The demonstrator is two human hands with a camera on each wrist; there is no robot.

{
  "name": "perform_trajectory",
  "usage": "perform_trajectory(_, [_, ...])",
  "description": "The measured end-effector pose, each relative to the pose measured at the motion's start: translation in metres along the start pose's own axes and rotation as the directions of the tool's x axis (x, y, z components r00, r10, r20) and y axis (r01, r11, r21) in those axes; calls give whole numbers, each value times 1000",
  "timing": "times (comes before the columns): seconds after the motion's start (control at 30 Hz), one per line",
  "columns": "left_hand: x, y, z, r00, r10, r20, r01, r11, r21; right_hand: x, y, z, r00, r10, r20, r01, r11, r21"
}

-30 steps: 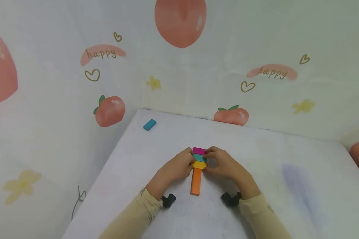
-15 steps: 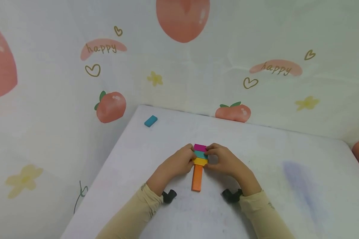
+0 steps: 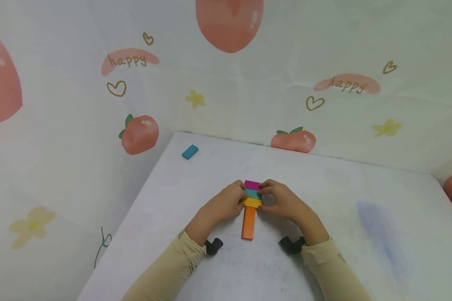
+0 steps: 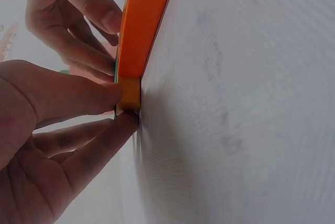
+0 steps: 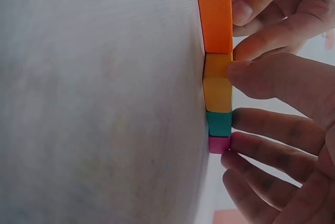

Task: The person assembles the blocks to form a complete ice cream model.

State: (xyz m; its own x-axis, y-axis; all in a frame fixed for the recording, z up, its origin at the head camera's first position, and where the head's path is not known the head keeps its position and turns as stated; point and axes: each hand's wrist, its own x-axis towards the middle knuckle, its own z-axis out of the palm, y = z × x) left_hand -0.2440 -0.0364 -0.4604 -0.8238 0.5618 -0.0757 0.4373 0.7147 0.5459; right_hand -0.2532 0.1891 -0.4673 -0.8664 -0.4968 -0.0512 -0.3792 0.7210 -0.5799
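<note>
Three blocks lie side by side on the white table, seen in the head view: magenta (image 3: 252, 184), teal (image 3: 252, 193) and yellow (image 3: 253, 202). An orange block (image 3: 248, 223) extends lengthwise from the yellow one toward me. My left hand (image 3: 227, 202) grips the row's left end; in the left wrist view its thumb and a finger pinch the yellow block (image 4: 130, 93). My right hand (image 3: 282, 202) holds the opposite end. From the right wrist, its thumb touches the yellow block (image 5: 217, 93) and its fingers reach the teal (image 5: 220, 123) and magenta (image 5: 219, 144) ones.
A blue block (image 3: 190, 152) lies alone near the table's back left corner. Black wrist devices (image 3: 213, 246) sit beneath both wrists. Peach-printed white sheeting (image 3: 229, 92) rises behind and left of the table (image 3: 305, 188).
The head view has tilted slightly, shifting the whole scene up a little. Both hands stay at the row's ends, and the blocks keep the same arrangement.
</note>
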Motion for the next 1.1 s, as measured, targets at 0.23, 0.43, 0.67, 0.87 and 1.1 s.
perform_trajectory(0.23, [0,-1,1,1000,-17,9,17,1000,-14,2,-1,1,1000,18,18,-18,1000,-9])
perform_trajectory(0.43, [-1,0,0,1000,-29,11,29,999,-22,1,-3,-1,1000,6,18,-6,1000,-12])
perform_trajectory(0.67, [-2,-3,-2,999,-30,10,31,998,-47,2,-5,-1,1000,-29,13,29,1000,-11])
perform_trajectory(0.87, [-1,-8,-1,1000,-24,10,24,998,-64,3,-7,1,1000,-6,26,6,1000,-18])
perform_trajectory(1.1, [0,-13,-2,1000,29,-8,-30,993,-117,-1,-9,-1,1000,18,12,-17,999,-28])
